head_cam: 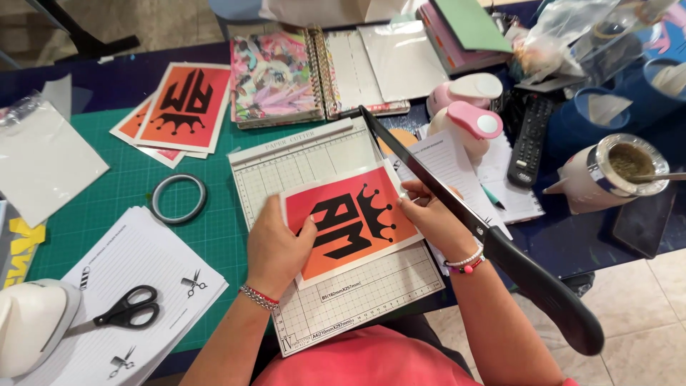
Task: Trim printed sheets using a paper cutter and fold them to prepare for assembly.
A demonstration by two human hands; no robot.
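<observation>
While both hands press flat on it, the red-to-orange printed card with a black crowned emblem [350, 221] lies on the white gridded paper-cutter board [357, 297] at the near edge of the dark blue worktop [593, 236]. The card's long axis runs from lower left to upper right, slightly tilted against the board's grid, and the emblem's crown points toward the raised blade. The left hand [275, 246] rests open, palm down, on the card's left end, thumb laid across the print. The right hand [432, 218] holds the card's right edge with fingertips and thumb, just under the black cutter arm [429, 179], which stands lifted, its thick handle reaching toward the lower right. Left of the board a green cutting mat [107, 207] carries a grey tape ring [178, 198], matching orange cards [182, 107] and black-handled scissors [128, 309] on printed sheets.
</observation>
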